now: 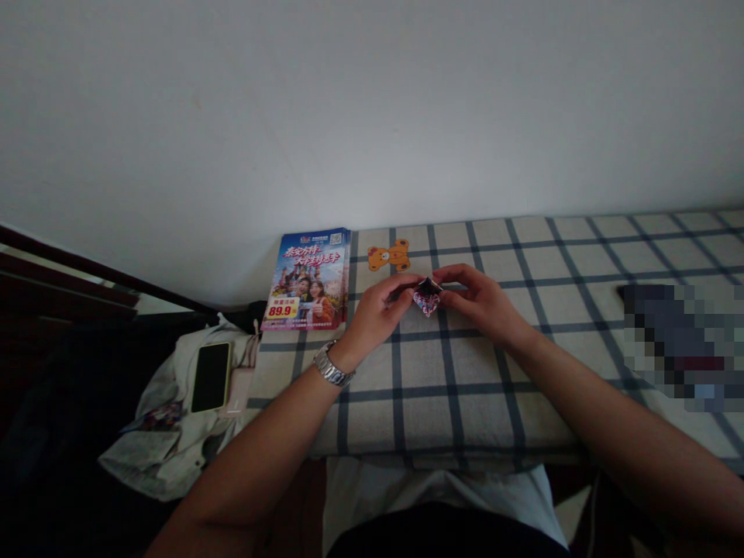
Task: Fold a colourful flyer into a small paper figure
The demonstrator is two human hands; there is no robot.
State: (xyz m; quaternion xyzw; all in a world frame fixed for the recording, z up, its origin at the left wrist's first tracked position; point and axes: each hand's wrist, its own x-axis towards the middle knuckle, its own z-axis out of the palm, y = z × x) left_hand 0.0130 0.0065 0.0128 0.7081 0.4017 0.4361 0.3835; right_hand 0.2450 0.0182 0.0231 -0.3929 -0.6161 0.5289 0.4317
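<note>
A small folded piece of printed paper (428,301), red and white in front with a dark opening on top, is held just above the checked cloth. My left hand (380,310) pinches its left side between thumb and fingers; a silver watch is on that wrist. On the other side my right hand (480,298) grips the right edge, thumb in front and forefinger behind. A brown teddy bear cut-out (388,255) lies flat just beyond my left hand. Left of it is a stack of colourful printed flyers (307,280).
The checked tablecloth (465,418) covers a table against a white wall (372,116). At the left, a phone with a pale yellow-green edge (211,377) rests on light fabric (156,457). A dark, pixel-blurred object (668,333) lies at the right.
</note>
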